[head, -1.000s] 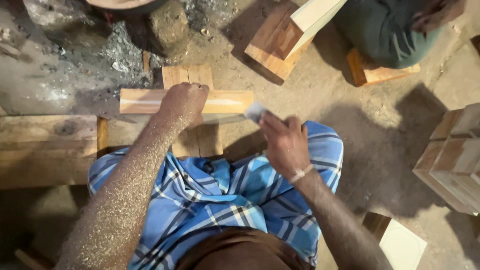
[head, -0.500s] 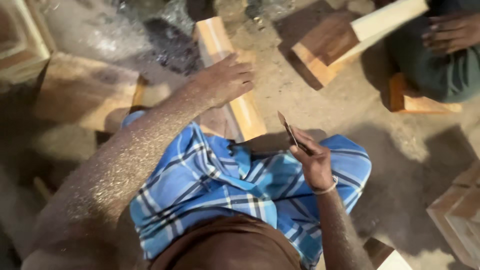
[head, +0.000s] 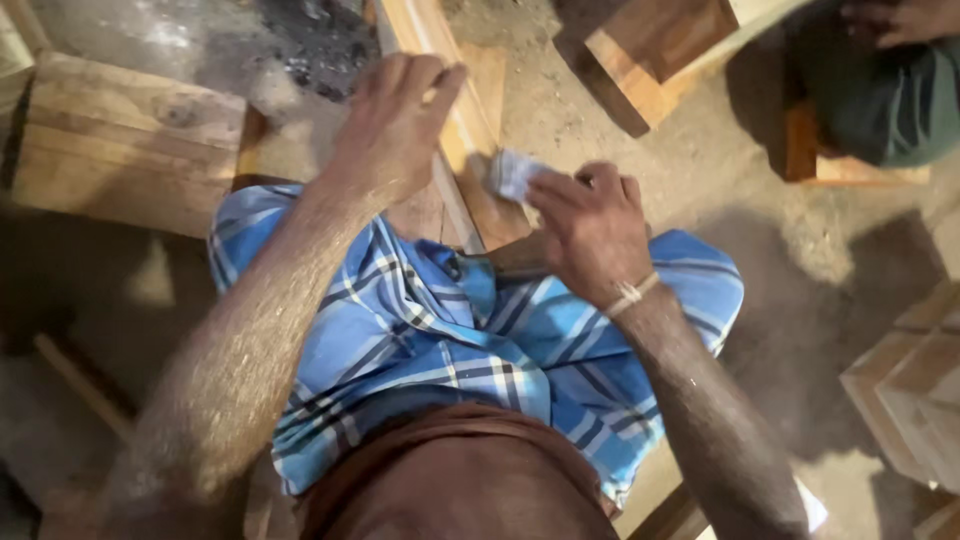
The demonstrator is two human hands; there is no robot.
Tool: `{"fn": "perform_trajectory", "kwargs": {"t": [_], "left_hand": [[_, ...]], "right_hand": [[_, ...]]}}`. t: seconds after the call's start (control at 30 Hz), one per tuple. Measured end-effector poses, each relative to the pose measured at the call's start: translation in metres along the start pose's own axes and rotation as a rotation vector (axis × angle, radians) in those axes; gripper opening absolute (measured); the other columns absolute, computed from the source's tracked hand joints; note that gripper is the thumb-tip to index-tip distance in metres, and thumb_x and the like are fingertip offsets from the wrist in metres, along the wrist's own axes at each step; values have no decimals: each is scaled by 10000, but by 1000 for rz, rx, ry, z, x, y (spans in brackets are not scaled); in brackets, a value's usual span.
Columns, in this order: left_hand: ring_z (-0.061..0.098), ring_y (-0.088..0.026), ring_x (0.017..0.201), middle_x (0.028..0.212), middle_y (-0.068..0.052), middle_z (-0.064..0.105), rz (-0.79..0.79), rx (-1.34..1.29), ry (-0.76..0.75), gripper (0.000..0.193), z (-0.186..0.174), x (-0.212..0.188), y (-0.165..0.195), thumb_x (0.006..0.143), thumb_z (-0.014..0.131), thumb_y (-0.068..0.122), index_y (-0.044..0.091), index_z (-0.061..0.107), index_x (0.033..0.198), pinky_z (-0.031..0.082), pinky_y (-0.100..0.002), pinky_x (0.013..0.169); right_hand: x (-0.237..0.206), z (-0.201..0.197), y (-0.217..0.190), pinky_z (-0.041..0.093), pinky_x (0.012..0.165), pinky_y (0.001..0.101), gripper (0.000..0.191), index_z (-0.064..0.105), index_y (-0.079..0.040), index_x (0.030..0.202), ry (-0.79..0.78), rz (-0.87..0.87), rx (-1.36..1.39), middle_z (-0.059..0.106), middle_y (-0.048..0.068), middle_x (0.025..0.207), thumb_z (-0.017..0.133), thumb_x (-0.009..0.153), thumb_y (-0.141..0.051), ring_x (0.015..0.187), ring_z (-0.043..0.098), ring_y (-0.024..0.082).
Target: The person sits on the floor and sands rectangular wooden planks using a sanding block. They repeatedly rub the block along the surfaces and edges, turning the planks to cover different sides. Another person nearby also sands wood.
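Seemingly stiff and light, wooden strip (head: 445, 95) pinned under left hand (head: 395, 120); right hand (head: 590, 230) pinches floppy sandpaper (head: 512, 172) beside it.

A blue plaid cloth (head: 440, 340) is seen spread over the lap in the middle of the view. A thick wooden block (head: 125, 140) is set on the dusty ground (head: 620, 150) at upper left. A wooden frame piece (head: 665, 50) is held at upper right by another person's hand (head: 900, 18). Stacked wooden frames (head: 915, 395) are placed at the right edge.
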State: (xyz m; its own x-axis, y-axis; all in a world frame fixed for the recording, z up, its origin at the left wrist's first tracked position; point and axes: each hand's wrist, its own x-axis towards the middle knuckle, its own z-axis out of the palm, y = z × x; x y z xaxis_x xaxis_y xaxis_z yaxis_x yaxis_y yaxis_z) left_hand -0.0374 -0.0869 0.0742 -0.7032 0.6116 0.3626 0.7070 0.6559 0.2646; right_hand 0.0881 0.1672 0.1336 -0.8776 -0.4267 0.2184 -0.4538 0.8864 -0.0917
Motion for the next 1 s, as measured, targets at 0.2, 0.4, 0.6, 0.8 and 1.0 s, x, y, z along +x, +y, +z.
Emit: {"fn": "perform_trajectory", "kwargs": {"t": [0.2,0.4,0.6,0.8,1.0], "left_hand": [[639,-339,975,990,-144,703,-117,-135,91,242,12,-68,17,838,727,70,65,699,1079,471,-494,914],[549,-409,1206,1243,-250,604,-517,-457,309,524,67,-105,81,903,693,222,17,554,1365,416,-535,1043],[189,-615,1464,1571,-410,146,-283,-550,356,1114,107,-96,99,784,846,339,-97,157,1543,222,-638,1206],[227,-564,1522,1646,-316,140,-219,-468,236,1079,118,-94,74,719,880,213,160,253,1595,329,-605,1233],[215,-561,1515,1641,-316,115,-193,-473,237,1115,111,-93,77,748,914,187,175,217,1618,341,-599,1218]], "right_hand": [[-86,4,-3,485,921,476,367,774,-104,1149,43,80,92,708,-10,1289,746,789,-38,1145,575,330],[-83,20,16,496,999,406,342,748,-96,1197,244,309,425,710,71,1271,750,860,-39,1129,642,279],[-39,15,26,491,1025,383,433,681,-61,1284,183,427,803,648,127,1376,710,856,-1,1252,622,295],[-42,20,35,477,1054,404,403,734,-91,1226,31,-4,556,687,70,1352,742,834,3,1240,578,309],[-47,12,39,481,1045,442,499,776,-124,1137,9,19,246,708,6,1310,687,688,75,1224,587,319]]}}
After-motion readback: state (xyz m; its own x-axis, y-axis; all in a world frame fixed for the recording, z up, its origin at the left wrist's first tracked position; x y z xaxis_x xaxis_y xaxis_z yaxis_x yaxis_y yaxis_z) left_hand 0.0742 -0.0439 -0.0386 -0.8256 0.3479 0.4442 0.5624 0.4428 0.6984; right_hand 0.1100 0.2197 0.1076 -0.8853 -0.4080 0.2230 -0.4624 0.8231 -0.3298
